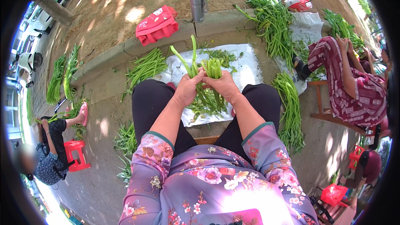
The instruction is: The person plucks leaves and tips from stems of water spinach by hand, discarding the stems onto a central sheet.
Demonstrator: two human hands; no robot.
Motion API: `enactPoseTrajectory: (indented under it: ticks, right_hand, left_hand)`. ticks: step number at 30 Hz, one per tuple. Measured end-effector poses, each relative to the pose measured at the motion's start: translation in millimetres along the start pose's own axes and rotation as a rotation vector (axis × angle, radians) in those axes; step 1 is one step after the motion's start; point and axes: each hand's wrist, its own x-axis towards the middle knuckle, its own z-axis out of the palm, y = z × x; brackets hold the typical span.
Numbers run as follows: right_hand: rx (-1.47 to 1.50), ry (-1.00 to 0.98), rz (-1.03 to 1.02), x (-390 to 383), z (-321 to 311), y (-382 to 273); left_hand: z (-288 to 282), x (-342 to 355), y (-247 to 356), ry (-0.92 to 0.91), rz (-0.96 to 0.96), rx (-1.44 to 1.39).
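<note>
Above my lap, my left hand (188,89) is closed around a few long green stalks (193,58) whose ends rise well above the fingers. Close beside it, my right hand (226,87) grips a thicker bundle of green vegetable stalks (213,68) with cut-looking ends at the top. The two hands meet at the fingertips. Leafy lower parts hang below them over a white woven sheet (246,60) on the ground between my knees. Loose leaves and trimmings (223,56) lie scattered on that sheet. My palms hide the middle of the stalks.
Stalk piles lie left (146,67) and right (287,104) of my knees. A low kerb carries a red bag (156,26) and a grey flask (197,2). Co-workers sit left (52,154) and right (354,83), with a red stool (76,155) at left.
</note>
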Motion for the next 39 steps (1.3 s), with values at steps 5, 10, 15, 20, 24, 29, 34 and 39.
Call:
enactPoseTrajectory:
  ticks: [5,10,15,20,24,29,34,39]
  right_hand:
    - [-0.055,-0.029,0.058,0.8,0.4,6.1]
    - [-0.033,-0.023,0.043,1.0,0.7,5.2]
    - [0.048,-0.027,0.052,0.6,-0.4,3.4]
    - [-0.077,0.018,0.064,1.2,-7.0,8.3]
    - [0.014,0.084,0.118,4.4,-12.2,7.1]
    - [0.162,0.090,0.099,1.5,-24.9,-8.7]
    - [0.303,0.110,0.067,1.4,-45.4,-11.5]
    - [0.389,0.164,-0.020,-0.9,-62.8,-20.6]
  left_hand:
    - [-6.2,5.0,-6.5,-0.022,0.008,-0.013]
    - [-1.4,5.9,-6.9,-0.020,0.053,-0.040]
    - [-1.4,3.2,0.0,0.110,0.059,-0.108]
    - [-2.1,2.7,0.3,0.214,0.082,-0.115]
    - [-11.9,5.6,0.8,0.269,0.134,-0.117]
    - [-19.5,4.0,8.5,0.312,0.204,-0.127]
    - [-37.9,1.2,12.1,0.318,0.255,-0.061]
    - [-59.4,-4.9,20.6,0.391,0.307,0.019]
